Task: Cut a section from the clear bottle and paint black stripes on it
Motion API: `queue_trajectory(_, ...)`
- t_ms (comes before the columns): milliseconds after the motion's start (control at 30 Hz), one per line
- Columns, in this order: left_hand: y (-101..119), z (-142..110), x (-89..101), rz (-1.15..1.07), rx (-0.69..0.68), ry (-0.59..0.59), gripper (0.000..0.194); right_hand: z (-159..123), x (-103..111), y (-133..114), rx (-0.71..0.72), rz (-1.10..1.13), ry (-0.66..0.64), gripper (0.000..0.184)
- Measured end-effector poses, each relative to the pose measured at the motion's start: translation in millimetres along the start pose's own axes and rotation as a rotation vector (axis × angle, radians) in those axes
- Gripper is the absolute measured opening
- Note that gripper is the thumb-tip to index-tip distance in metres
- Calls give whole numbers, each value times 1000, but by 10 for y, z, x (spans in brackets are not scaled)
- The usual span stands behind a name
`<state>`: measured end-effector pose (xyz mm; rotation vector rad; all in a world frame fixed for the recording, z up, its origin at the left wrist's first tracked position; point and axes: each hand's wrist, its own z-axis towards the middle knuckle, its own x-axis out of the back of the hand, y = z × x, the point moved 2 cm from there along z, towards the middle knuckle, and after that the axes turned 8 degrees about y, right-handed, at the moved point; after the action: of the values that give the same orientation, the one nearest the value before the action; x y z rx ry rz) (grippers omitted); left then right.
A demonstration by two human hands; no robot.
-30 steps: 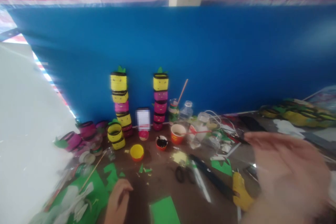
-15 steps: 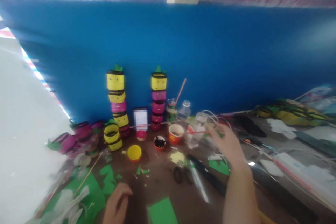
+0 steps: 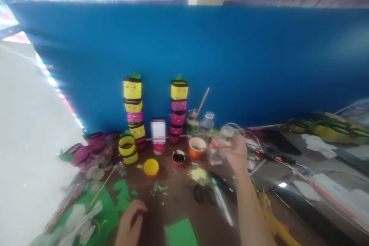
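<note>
My right hand (image 3: pixel 238 152) reaches in among clear plastic bottle pieces (image 3: pixel 227 131) right of the paper cup (image 3: pixel 196 153). A thin red stick (image 3: pixel 220 147) runs from this cup to the hand. The fingers are blurred and partly hidden, so a grip cannot be made out. At the table's front left, my left hand (image 3: pixel 132 219) lies with loosely bent fingers, thumb apart, and nothing visible in it. Green sheet pieces (image 3: pixel 122 194) lie beside it, and a green square (image 3: pixel 182 233) lies to its right. A small cup with black contents (image 3: pixel 178 158) stands left of the paper cup.
Two stacks of yellow and magenta faced rings, a left stack (image 3: pixel 133 90) and a right stack (image 3: pixel 179 91), stand against the blue wall (image 3: pixel 115 38). Black-handled scissors (image 3: pixel 198 193), a clear tube (image 3: pixel 221 201) and a yellow glue gun (image 3: pixel 272 219) lie in front. A yellow cup (image 3: pixel 151 167) stands mid-table.
My right hand has moved left, closer to the paper cup and the red stick's end. The yellow glue gun shows more fully beside the forearm. My left hand stays in place.
</note>
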<state>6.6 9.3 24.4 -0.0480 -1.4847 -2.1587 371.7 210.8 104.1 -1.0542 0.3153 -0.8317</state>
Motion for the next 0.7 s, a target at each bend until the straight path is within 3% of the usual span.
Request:
queue_trajectory(200, 47, 11, -6, -30, 2, -2, 21, 103, 230, -175, -76, 116, 170, 64)
queue_trajectory(400, 69, 8, -12, -35, 27, -23, 23, 124, 559, -506, -76, 235, 479, 53)
queue_trajectory(533, 56, -6, -13, -42, 29, -35, 24, 101, 760, -718, 13, 290, 680, 60)
queue_trajectory(700, 3, -10, -29, -37, 30, -14, 26, 111, 941, -855, 231, 471, 849, 58)
